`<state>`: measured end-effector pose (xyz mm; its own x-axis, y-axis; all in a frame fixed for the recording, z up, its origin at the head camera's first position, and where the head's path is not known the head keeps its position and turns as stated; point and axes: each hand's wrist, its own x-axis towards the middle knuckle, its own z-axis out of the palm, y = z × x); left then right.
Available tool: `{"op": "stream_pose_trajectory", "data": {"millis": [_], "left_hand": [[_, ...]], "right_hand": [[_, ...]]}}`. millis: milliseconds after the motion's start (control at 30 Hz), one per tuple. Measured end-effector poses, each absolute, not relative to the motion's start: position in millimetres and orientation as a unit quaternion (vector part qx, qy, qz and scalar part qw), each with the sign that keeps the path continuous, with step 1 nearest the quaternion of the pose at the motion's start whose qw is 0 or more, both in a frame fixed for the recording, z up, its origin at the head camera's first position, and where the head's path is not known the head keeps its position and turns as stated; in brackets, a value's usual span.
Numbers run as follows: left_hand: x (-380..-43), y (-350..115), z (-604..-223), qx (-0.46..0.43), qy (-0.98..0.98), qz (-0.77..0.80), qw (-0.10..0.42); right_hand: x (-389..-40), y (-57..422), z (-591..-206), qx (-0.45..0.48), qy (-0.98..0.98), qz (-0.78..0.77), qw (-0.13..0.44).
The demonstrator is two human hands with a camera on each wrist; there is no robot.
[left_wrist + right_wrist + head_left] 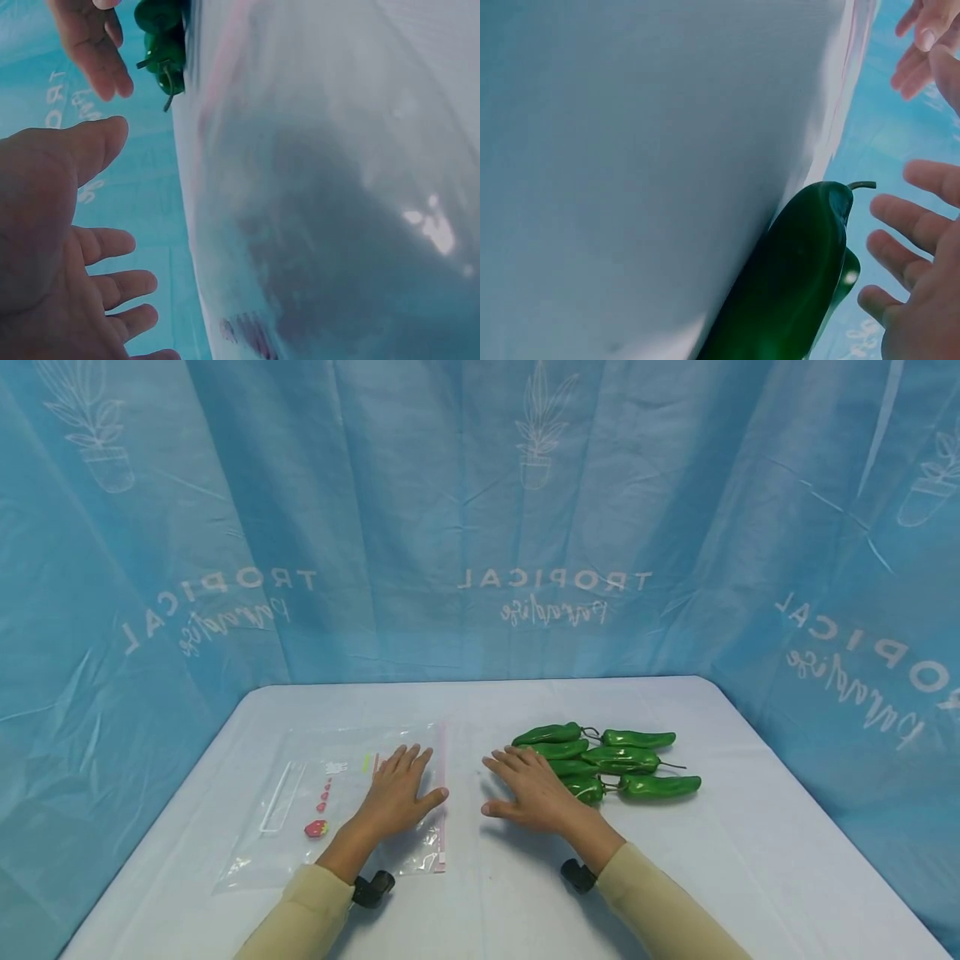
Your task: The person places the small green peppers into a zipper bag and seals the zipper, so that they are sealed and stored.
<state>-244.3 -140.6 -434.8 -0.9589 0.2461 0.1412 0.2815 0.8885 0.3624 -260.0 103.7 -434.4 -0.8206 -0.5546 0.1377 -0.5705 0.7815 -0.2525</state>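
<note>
A clear zip bag (281, 860) with a pink edge and printed strawberry and hearts lies flat on the left of the table. My left hand (396, 795) hovers over its right part, fingers spread and holding nothing. Several glossy green peppers (660, 787) lie in a loose group on the right. Close to their left side is my right hand (536, 795), its fingers extended and hiding part of the nearest ones. In the right wrist view a green pepper (780, 277) sits beside the fingers, apart from them.
A white cloth covers the table (780, 860). Blue printed curtains (555, 635) hang behind it and along both sides. Each wrist wears a small black camera, such as the left one (372, 889).
</note>
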Motion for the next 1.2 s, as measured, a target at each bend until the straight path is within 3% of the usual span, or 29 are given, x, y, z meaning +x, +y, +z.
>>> {"op": "stream_pose_trajectory", "data": {"millis": [1200], "left_hand": [[-263.0, -134.9, -450.9, -0.123, -0.972, -0.202, 0.007]], "right_hand": [[-270.3, 83.4, -433.0, 0.313, -0.944, 0.105, -0.016]]}}
